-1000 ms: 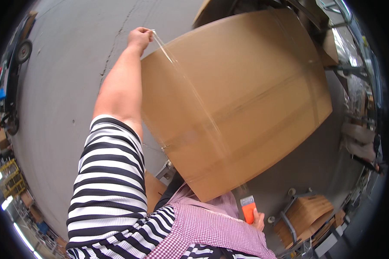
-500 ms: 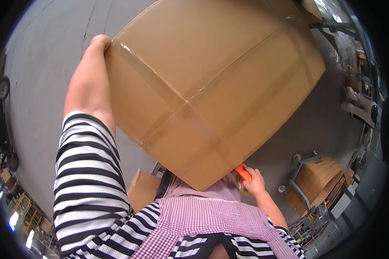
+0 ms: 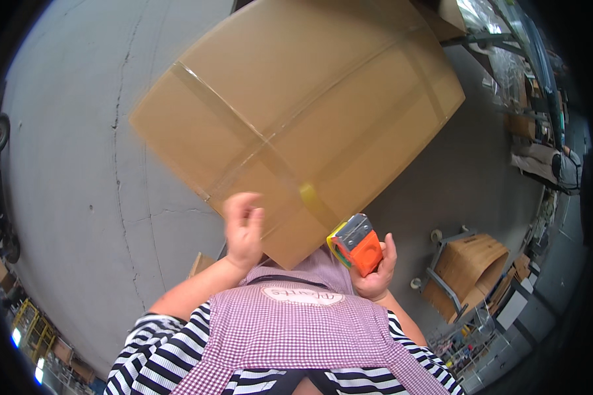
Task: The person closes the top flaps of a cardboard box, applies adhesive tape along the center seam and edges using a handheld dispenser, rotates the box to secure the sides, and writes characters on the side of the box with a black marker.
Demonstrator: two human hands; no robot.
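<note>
Within the right hand's closed grip sits an orange tape dispenser, just below the near edge of a large taped cardboard box. Left of it, the left hand, blurred, fingers loosely curled and empty, lies against the box's lower edge, over grey concrete floor.

Brown box showing glossy clear tape strips crossing it, one yellowish spot near its lower edge. Orange tape gun showing grey metal plate and yellow-green trim. Apron showing pink-and-white gingham check, with pale oval patch. Sleeves showing black-and-white stripes. Floor looking grey, with dark cracks. Cart carrying brown cardboard on grey frame.
</note>
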